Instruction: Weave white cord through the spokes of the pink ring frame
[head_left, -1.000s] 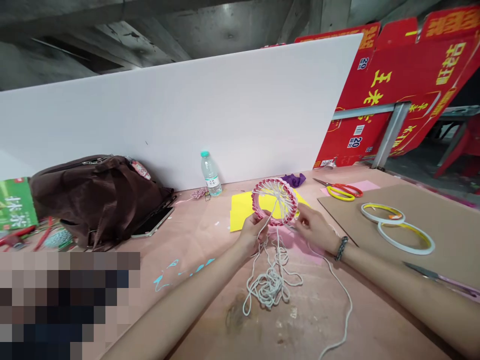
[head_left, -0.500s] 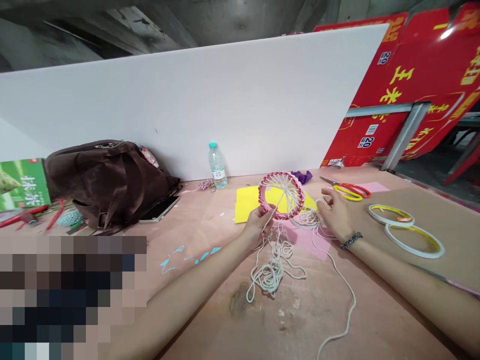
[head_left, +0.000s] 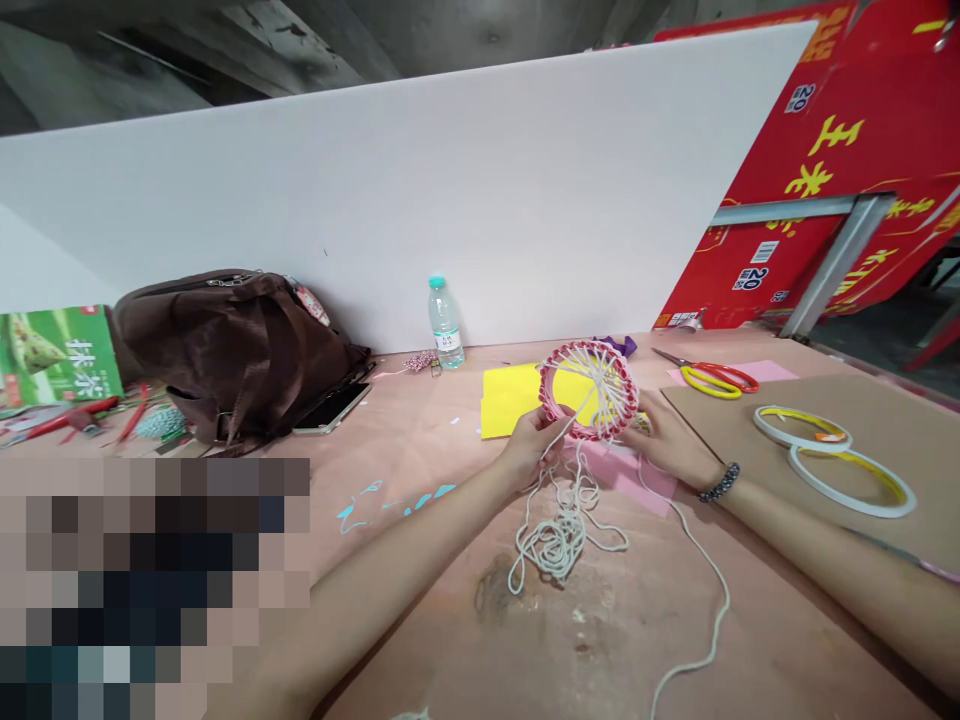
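Observation:
A round hoop [head_left: 550, 385] wrapped in red and pink, with white cords radiating across it, is held upright above the table. My left hand [head_left: 534, 445] is closed on its lower left edge, a strand of white cord running by the fingers. My right hand [head_left: 667, 440] is at the hoop's lower right side, fingers curled and partly hidden behind it; whether they grip the rim is unclear. Loose white cord [head_left: 553, 545] lies in a tangle below the hoop, and one strand trails toward the front edge. Yellow paper [head_left: 506, 400] and pink paper [head_left: 637, 482] lie beneath.
Scissors [head_left: 712, 380] lie at the right, near two white rings [head_left: 855, 480] on brown board [head_left: 930, 430]. A water bottle [head_left: 447, 325] stands at the back. Left are a brown bag [head_left: 240, 350], a phone [head_left: 332, 408] and a green box [head_left: 64, 355].
My right hand has come in to the hoop's right side from beside it. The hoop is turned slightly. The whole view has shifted a little.

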